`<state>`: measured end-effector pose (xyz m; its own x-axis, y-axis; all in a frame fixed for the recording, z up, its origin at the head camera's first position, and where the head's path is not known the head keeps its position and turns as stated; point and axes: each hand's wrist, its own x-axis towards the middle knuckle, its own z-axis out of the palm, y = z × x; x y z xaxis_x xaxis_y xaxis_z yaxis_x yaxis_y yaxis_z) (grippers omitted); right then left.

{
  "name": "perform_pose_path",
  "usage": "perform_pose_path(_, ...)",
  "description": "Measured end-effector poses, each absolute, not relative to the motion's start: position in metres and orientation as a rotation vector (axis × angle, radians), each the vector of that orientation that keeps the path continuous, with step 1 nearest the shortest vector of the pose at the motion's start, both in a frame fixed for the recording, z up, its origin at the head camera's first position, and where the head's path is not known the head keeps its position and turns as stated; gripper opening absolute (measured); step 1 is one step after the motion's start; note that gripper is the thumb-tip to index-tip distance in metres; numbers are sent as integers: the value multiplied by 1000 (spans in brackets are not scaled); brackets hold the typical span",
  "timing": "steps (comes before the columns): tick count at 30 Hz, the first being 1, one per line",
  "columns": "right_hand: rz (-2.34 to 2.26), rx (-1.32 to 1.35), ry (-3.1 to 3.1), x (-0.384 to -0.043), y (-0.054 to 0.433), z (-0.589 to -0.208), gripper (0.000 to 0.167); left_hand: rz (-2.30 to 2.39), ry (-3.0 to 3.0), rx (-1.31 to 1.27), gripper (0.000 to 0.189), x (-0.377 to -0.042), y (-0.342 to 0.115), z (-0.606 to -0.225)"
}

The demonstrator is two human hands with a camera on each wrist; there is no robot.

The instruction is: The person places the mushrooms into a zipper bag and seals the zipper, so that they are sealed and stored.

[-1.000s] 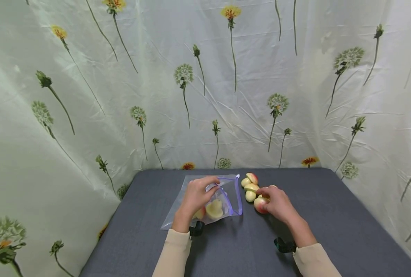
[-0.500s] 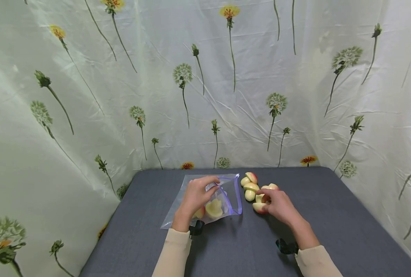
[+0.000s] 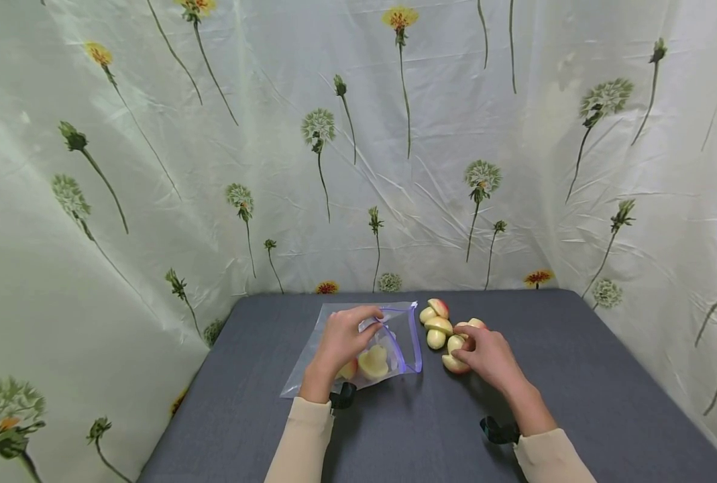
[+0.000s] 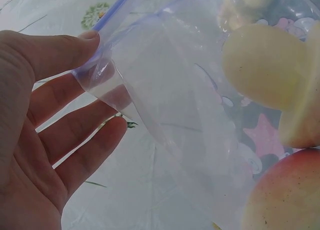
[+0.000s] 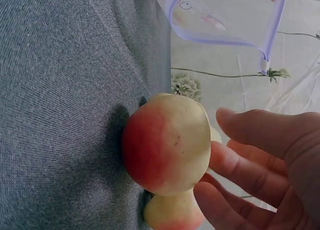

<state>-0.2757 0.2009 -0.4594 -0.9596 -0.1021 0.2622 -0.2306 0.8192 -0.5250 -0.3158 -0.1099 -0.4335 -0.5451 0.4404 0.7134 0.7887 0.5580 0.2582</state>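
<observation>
My left hand (image 3: 343, 342) pinches the purple-edged mouth of a clear slider zip bag (image 4: 165, 80) between thumb and fingers, keeping it spread. Inside the bag lie pale, mushroom-shaped pieces, one a cream mushroom (image 4: 260, 65) and one a red-blushed cap (image 4: 285, 195). My right hand (image 3: 487, 355) is at the near end of a small pile of similar mushrooms. Its fingers are spread beside the closest mushroom (image 5: 165, 145), whose red-and-cream cap faces the right wrist camera. In that view the thumb stands a little off the cap, and fingertips are right at its edge.
Several more mushrooms (image 3: 436, 329) lie right of the bag's mouth on the dark grey cloth-covered table (image 3: 406, 429). The white slider (image 5: 265, 65) sits at the bag's far corner. A pale curtain (image 3: 358, 221) printed with dandelions hangs behind the table.
The near mushroom has turned under my right hand: its red side faced the head camera earlier, and now its pale stem shows upward. My left hand and the bag stay in place.
</observation>
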Motion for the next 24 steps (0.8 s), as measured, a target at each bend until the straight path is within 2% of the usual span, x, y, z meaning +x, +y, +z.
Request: perform_pose_path(24, 669, 93, -2900, -268, 200, -458, 28, -784, -2215, -979, 15, -315, -110, -432)
